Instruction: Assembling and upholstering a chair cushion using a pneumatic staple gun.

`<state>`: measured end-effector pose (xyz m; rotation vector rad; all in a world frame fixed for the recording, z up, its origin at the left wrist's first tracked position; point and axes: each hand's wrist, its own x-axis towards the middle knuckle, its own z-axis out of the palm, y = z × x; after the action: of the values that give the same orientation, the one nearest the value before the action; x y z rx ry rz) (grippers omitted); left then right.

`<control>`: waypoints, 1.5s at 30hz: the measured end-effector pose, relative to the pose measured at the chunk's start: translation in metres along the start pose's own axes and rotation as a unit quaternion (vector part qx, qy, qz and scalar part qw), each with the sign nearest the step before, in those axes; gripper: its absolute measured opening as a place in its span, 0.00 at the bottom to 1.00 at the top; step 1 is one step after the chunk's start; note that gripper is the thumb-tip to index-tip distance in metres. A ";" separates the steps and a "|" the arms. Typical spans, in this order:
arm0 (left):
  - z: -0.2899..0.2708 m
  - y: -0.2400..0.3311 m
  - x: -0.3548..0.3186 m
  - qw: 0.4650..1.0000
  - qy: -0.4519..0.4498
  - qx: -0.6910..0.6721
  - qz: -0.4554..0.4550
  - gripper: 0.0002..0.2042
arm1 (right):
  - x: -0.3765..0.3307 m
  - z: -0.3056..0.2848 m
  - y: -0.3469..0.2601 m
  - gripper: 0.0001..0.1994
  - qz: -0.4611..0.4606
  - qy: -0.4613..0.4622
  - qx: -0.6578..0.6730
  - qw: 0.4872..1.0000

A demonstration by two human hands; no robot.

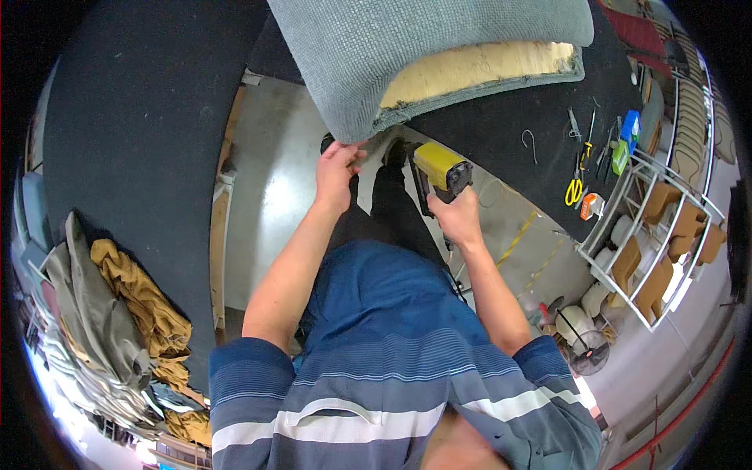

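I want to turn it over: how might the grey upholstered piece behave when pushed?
The grey upholstered piece probably stays stiff, holding its curved shape. Its coarse weave may resist sliding. One corner juts past the edge of the black table, so it might tip if pushed farther out.

Upholstery (446, 31) on table (501, 121); scissors (577, 182) right, seemingly cloth (137, 290) left.

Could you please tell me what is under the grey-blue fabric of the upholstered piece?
A pale yellow inner surface shows where the grey-blue woven fabric leaves a gap; whatever else lies beneath is covered.
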<state>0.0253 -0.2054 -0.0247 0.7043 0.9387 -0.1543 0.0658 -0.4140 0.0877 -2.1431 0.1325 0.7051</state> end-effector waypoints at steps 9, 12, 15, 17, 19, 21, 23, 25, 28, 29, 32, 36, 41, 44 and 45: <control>-0.015 0.015 0.004 0.991 -0.044 -0.126 0.011 0.19 | 0.014 0.012 -0.014 0.14 -0.050 0.013 0.016 0.999; -0.006 0.014 0.002 0.992 -0.048 -0.121 0.004 0.19 | 0.024 0.021 -0.008 0.14 -0.045 -0.008 0.006 0.999; -0.005 0.013 0.001 0.993 -0.048 -0.107 0.016 0.19 | 0.033 0.031 0.003 0.13 -0.063 -0.007 -0.003 0.998; -0.007 0.012 0.003 0.993 -0.051 -0.103 0.018 0.19 | 0.036 0.036 0.004 0.12 -0.036 -0.013 -0.023 0.999; -0.009 0.009 0.007 0.993 -0.052 -0.108 0.012 0.18 | 0.034 0.042 -0.001 0.12 -0.040 -0.003 0.026 0.999; -0.011 0.009 0.008 0.992 -0.054 -0.112 0.004 0.18 | 0.033 0.046 -0.001 0.12 -0.041 0.010 0.076 0.996; -0.011 0.009 0.008 0.992 -0.052 -0.112 -0.001 0.16 | 0.033 0.048 0.001 0.12 -0.018 0.000 0.032 0.999; -0.010 0.010 0.007 0.993 -0.039 -0.108 0.001 0.16 | 0.030 0.050 -0.003 0.12 0.006 0.004 -0.020 1.000; -0.013 0.006 0.014 0.994 -0.029 -0.102 0.010 0.16 | 0.025 0.055 -0.027 0.14 0.036 0.008 -0.096 0.995; -0.015 0.003 0.014 0.995 -0.033 -0.098 0.013 0.15 | 0.024 0.056 -0.034 0.15 0.040 0.014 -0.102 0.994; -0.002 0.012 0.010 0.995 -0.035 -0.093 0.010 0.16 | 0.015 0.056 -0.048 0.22 0.052 0.054 -0.103 0.992; -0.015 0.012 0.014 0.997 -0.027 -0.079 0.002 0.18 | 0.025 0.052 -0.016 0.24 -0.039 0.042 -0.071 0.996; -0.018 0.030 0.024 0.990 -0.083 -0.115 -0.019 0.30 | 0.017 -0.014 0.012 0.26 -0.108 0.042 -0.039 0.992; -0.016 0.039 0.039 0.985 -0.057 -0.158 -0.033 0.31 | 0.029 -0.061 0.040 0.24 -0.058 0.129 -0.068 0.988; -0.007 0.042 0.040 0.985 -0.062 -0.156 -0.032 0.31 | 0.041 -0.079 0.061 0.24 -0.061 0.162 -0.101 0.980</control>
<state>0.0620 -0.1621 -0.0377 0.3713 0.8434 -0.1033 0.1145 -0.5066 0.0605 -2.4259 0.1045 0.3043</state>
